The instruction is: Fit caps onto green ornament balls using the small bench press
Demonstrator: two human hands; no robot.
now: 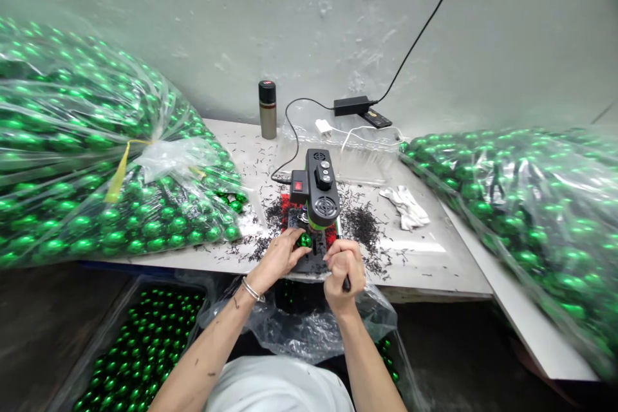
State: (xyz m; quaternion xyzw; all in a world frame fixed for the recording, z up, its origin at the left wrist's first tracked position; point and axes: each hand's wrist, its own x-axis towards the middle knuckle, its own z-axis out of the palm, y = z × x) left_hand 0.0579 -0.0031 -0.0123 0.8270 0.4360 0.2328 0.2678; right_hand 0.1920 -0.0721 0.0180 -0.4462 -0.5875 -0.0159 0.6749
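While your left hand (280, 256) pinches 1 ball (304, 241) at the near left of the machine (324, 183), apparently to steady it, your right hand (345, 270) grips 1 handle (346, 284), presumably for leverage; 2 bags (145, 228) lie left and right.

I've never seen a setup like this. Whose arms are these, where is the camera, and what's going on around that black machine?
There's no robot here: a person wears the camera on their head, looking forward and down at their own arms. The left hand has its fingers on a shiny green ball at a small black machine. The right hand grips a black handle. On the table lie black scraps and a white glove; a lidded bottle stands behind. Big clear bags of green balls sit on both sides.
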